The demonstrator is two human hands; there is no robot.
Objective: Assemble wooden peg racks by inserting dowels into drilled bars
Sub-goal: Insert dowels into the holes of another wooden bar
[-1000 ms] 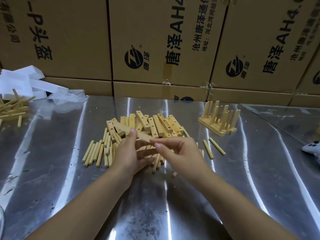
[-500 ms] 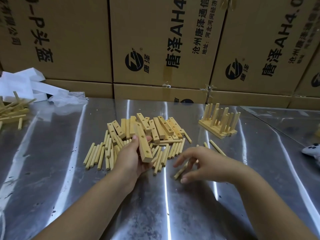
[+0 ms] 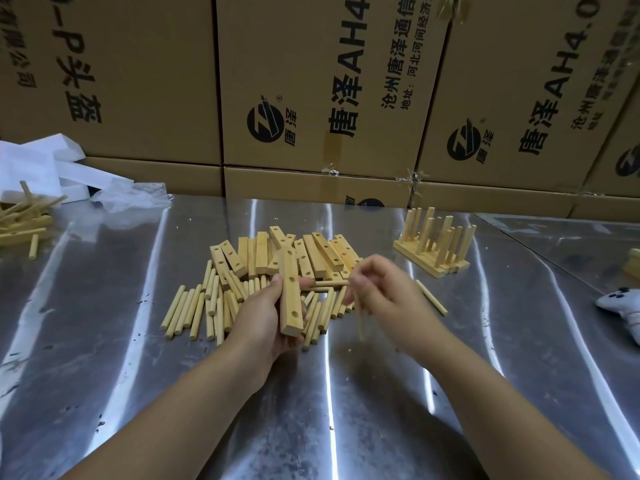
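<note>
My left hand (image 3: 265,315) grips a drilled wooden bar (image 3: 290,292), held lengthwise above the table with two holes showing on its top face. My right hand (image 3: 382,289), blurred by motion, pinches a thin dowel (image 3: 361,318) that hangs down from its fingers just right of the bar. Under both hands lies a heap of loose dowels (image 3: 204,303). Behind that heap sits a pile of drilled bars (image 3: 311,252). Finished peg racks (image 3: 438,242) with upright dowels stand at the back right.
The work surface is a shiny metal table (image 3: 346,393). Cardboard boxes (image 3: 311,81) wall off the back. More dowels and bars (image 3: 24,223) and white packaging (image 3: 45,168) lie far left. A lone dowel (image 3: 432,297) and a white game controller (image 3: 623,306) lie right.
My right hand has lifted off the table with a dowel and come up beside the bar. My left hand has turned the bar lengthwise and drawn it nearer.
</note>
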